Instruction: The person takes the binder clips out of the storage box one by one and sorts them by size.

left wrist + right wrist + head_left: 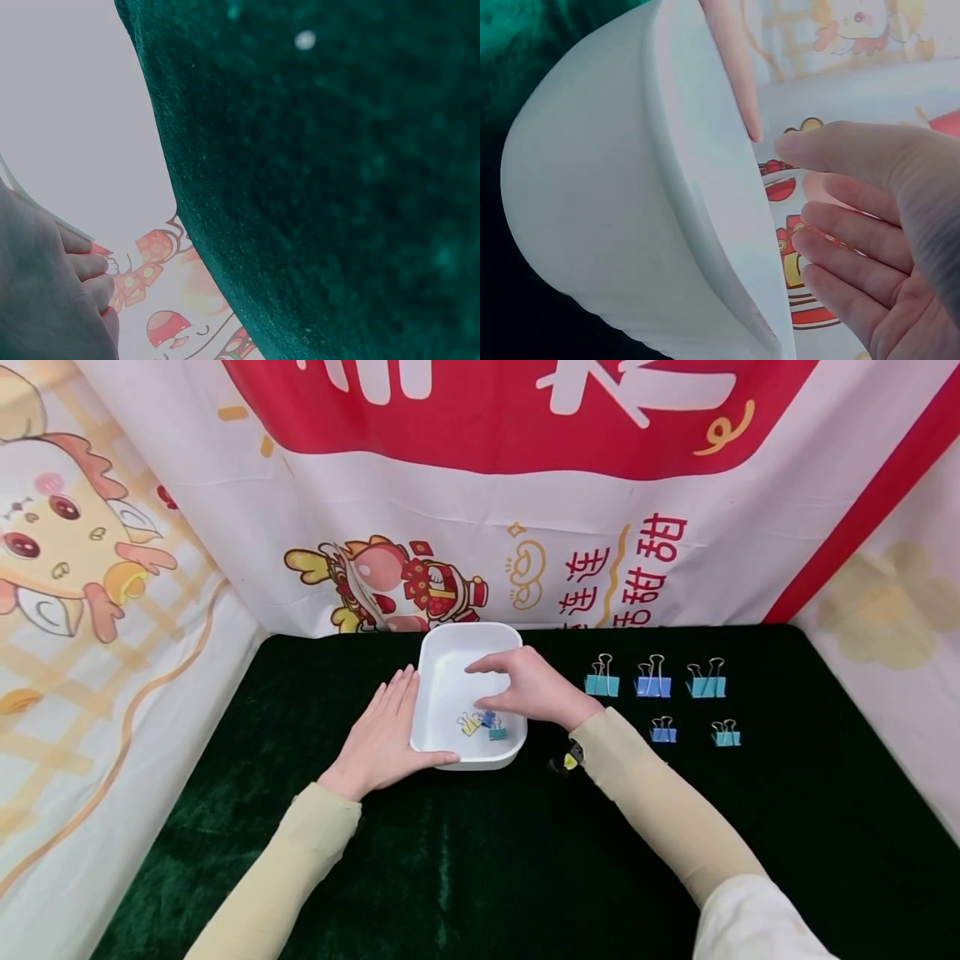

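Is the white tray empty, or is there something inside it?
Not empty. The tray holds three small clips, yellow, blue and teal, near its front edge.

Surface (pixel 480 860): flat, covered in dark green velvet cloth, walled on 3 sides by printed banners. White rectangular tray (pixel 450 652) sits at centre rear. Right of the tray, a back row of 3 large binder clips (pixel 653 677), teal, blue, teal. Nearer row: 2 small binder clips (pixel 694 731), blue and teal. Left hand (pixel 382 735) rests flat on the cloth against the tray's left wall.
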{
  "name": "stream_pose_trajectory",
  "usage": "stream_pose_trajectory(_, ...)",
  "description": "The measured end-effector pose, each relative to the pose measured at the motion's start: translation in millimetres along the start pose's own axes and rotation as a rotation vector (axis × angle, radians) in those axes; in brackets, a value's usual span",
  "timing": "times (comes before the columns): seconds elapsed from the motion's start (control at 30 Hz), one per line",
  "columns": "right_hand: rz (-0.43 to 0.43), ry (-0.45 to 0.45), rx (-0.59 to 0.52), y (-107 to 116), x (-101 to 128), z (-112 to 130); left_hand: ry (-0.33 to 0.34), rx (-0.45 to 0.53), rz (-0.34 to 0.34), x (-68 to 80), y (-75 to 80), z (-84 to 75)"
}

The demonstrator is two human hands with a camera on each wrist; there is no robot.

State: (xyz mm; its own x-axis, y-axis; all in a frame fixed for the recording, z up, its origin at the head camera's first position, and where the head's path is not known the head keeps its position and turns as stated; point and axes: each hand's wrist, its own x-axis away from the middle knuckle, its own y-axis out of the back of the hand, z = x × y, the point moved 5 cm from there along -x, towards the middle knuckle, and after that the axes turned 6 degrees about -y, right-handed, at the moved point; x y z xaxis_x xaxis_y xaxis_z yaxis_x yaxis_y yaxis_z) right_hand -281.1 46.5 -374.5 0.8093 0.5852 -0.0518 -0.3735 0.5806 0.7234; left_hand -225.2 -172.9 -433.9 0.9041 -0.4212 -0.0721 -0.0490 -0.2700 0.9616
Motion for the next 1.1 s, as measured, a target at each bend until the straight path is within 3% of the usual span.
stream_pose_trajectory(0.2,0.118,-0.052,0.079,-8.5,-11.7,-2.8,-0.007,-0.005,0.004,-0.3,-0.7,-0.5)
stream_pose_trajectory(0.47,0.244,-0.057,0.169,-34.7,-21.7,-7.2,-0.005,-0.018,0.014,0.2,-1.1,-2.0)
stream_pose_trajectory(0.87,0.315,-0.041,0.258,-54.5,-28.2,-9.1,-0.011,-0.026,0.008,0.0,0.0,-2.4)
stream_pose_trajectory(1.1,0.318,-0.024,0.245,-59.2,-33.3,-8.7,-0.026,-0.024,0.002,0.4,1.7,-2.4)
